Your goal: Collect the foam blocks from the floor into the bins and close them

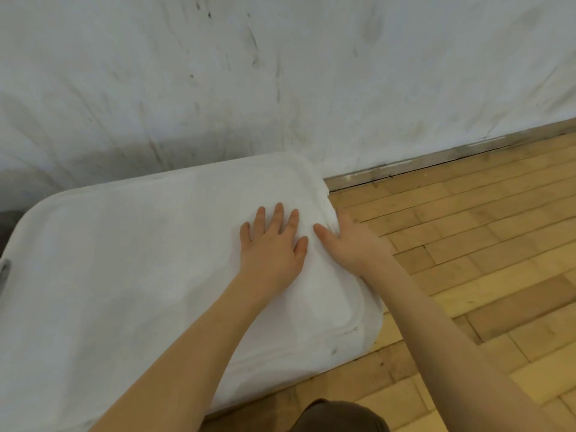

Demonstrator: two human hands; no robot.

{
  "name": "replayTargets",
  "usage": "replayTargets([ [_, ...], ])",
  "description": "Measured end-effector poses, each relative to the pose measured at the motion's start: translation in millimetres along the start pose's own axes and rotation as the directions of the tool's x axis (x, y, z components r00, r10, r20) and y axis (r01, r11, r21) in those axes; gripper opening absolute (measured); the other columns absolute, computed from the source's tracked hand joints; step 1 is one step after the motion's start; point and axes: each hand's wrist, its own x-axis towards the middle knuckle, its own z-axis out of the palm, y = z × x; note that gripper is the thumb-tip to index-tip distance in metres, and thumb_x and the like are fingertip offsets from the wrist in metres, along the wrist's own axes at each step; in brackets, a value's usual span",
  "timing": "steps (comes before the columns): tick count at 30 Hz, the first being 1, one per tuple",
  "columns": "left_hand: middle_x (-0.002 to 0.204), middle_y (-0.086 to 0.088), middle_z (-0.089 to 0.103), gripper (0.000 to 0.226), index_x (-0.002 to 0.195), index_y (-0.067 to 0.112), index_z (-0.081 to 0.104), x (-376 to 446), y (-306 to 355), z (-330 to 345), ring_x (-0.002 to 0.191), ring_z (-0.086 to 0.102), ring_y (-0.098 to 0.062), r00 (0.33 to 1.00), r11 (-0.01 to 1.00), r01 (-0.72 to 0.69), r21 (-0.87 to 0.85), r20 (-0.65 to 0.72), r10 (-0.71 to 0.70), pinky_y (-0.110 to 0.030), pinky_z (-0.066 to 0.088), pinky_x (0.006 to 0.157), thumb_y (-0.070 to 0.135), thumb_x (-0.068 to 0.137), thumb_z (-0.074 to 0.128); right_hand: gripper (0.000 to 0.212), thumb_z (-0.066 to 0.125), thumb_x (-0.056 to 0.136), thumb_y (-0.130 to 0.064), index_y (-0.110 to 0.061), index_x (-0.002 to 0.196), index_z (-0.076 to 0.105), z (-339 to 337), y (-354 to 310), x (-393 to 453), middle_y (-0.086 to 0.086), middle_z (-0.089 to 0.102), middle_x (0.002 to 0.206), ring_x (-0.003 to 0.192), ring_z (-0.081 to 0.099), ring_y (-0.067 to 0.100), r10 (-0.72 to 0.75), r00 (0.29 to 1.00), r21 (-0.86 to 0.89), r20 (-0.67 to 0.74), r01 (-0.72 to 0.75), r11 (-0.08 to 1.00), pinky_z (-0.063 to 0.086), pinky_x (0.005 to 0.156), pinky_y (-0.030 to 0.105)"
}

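Under both hands sits the big white bin point(124, 275), its lid point(174, 244) already down and covering the whole top. Left hand point(272, 244) lies flat on the lid, palm down, fingers straight and fanned a little apart, thumb out toward the other hand. Right hand point(352, 241) is just beside it, nearly touching thumb to thumb, and it sits right on the lid's raised right rim: thumb lying on top of the lid, the fingers dropping over the edge where I can't see how they're set, so whether they curl under the rim or only press against it I cannot tell. Both bare forearms reach in from the near side, the left one crossing over the lid, the right one coming in above the floor.

Beyond the fingertips, the lid's far corner butts up against the scuffed white wall point(311, 73). Off to the right of the right hand, wooden parquet floor point(467, 260) runs away to a pale baseboard point(436, 157) at the foot of the wall. Far to the left of the left hand, at the bin's end, a small grey fitting point(4, 269) shows at the frame edge, too cut off to name. Near side, below the forearms, a patch of brown fabric point(339, 416) is in view. No foam blocks show on this stretch of floor.
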Motion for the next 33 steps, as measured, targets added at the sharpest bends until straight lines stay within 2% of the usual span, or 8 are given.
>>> replayTargets([
  [3, 0.159, 0.001, 0.001, 0.057, 0.150, 0.029, 0.008, -0.8, 0.3, 1.1, 0.144, -0.003, -0.028, 1.000, 1.000, -0.007, -0.001, -0.025, 0.007, -0.045, 0.005, 0.113, 0.048, 0.098, 0.020, 0.065, 0.030, 0.093, -0.059, -0.021, 0.146, 0.023, 5.6, -1.5, -5.3, 0.013, 0.049, 0.131, 0.114, 0.049, 0.034, -0.032, 0.981, -0.190, -0.191, -0.005, 0.982, 0.035, 0.093, 0.045],
  [7, 0.159, 0.003, 0.001, 0.058, 0.150, 0.031, 0.008, -2.4, -5.7, 0.3, 0.144, -0.004, -0.026, 0.999, 0.999, -0.039, -0.031, -0.016, 0.039, -0.043, 0.004, 0.113, 0.051, 0.097, 0.022, 0.054, 0.041, 0.096, -0.043, -0.010, 0.138, 0.036, 8.6, -9.5, -15.2, 0.013, 0.046, 0.126, 0.112, 0.044, 0.030, -0.104, 0.923, -0.292, -0.369, -0.009, 0.956, 0.033, 0.093, 0.042],
  [11, 0.159, 0.006, -0.003, 0.062, 0.149, 0.036, 0.006, -4.3, -17.9, -5.3, 0.145, -0.007, -0.023, 0.993, 0.994, -0.109, -0.021, 0.046, 0.110, -0.044, 0.002, 0.115, 0.058, 0.094, 0.023, 0.046, 0.044, 0.095, -0.043, -0.008, 0.125, 0.047, 7.8, -11.0, -22.2, 0.012, 0.045, 0.118, 0.102, 0.047, 0.028, -0.070, 0.936, -0.211, -0.345, -0.004, 0.978, 0.038, 0.086, 0.038],
  [15, 0.158, 0.008, -0.006, 0.064, 0.149, 0.038, 0.002, -2.3, -21.1, -6.0, 0.145, -0.010, -0.022, 0.990, 0.993, -0.119, 0.006, 0.079, 0.118, -0.045, 0.000, 0.116, 0.062, 0.093, 0.021, 0.051, 0.041, 0.097, -0.039, -0.010, 0.138, 0.035, 10.0, -8.5, -27.1, 0.011, 0.055, 0.114, 0.091, 0.057, 0.027, -0.078, 0.962, -0.044, -0.263, 0.069, 0.997, 0.049, 0.070, 0.037],
  [22, 0.158, 0.011, -0.006, 0.063, 0.148, 0.042, 0.002, 3.6, -25.5, -6.1, 0.145, -0.008, -0.019, 0.986, 0.991, -0.132, 0.002, 0.102, 0.131, -0.044, -0.001, 0.115, 0.064, 0.092, 0.021, 0.043, 0.031, 0.101, -0.031, -0.017, 0.141, 0.033, 12.2, -17.1, -23.7, 0.007, 0.062, 0.101, 0.083, 0.059, 0.026, -0.099, 0.951, -0.231, -0.292, 0.030, 0.973, 0.045, 0.064, 0.035],
  [25, 0.158, 0.013, -0.004, 0.061, 0.147, 0.043, 0.005, 3.0, -29.4, -4.1, 0.144, -0.008, -0.018, 0.985, 0.988, -0.152, -0.038, 0.073, 0.154, -0.043, -0.002, 0.114, 0.063, 0.092, 0.023, 0.042, 0.032, 0.100, -0.033, -0.022, 0.141, 0.036, 10.7, -16.1, -21.5, 0.005, 0.063, 0.093, 0.080, 0.059, 0.025, -0.086, 0.943, -0.233, -0.321, 0.010, 0.972, 0.044, 0.061, 0.032],
  [29, 0.158, 0.011, 0.006, 0.055, 0.147, 0.038, 0.020, 0.3, -40.3, -13.6, 0.144, 0.001, -0.013, 0.980, 0.971, -0.187, -0.150, 0.040, 0.195, -0.038, 0.002, 0.113, 0.052, 0.095, 0.034, 0.043, 0.032, 0.099, -0.036, -0.024, 0.140, 0.037, 8.8, -15.7, -27.4, 0.003, 0.062, 0.103, 0.089, 0.058, 0.025, -0.074, 0.939, -0.251, -0.336, -0.014, 0.968, 0.040, 0.076, 0.036],
  [33, 0.154, 0.003, 0.026, 0.046, 0.142, 0.025, 0.038, -19.1, -61.2, -46.7, 0.141, 0.019, -0.016, 0.983, 0.944, -0.132, -0.302, -0.160, 0.087, -0.035, 0.010, 0.111, 0.036, 0.098, 0.041, 0.046, 0.037, 0.098, -0.036, -0.020, 0.141, 0.037, -0.2, -37.6, -45.1, 0.003, 0.053, 0.130, 0.103, 0.054, 0.028, -0.125, 0.916, -0.243, -0.382, 0.031, 0.969, 0.039, 0.086, 0.038],
])
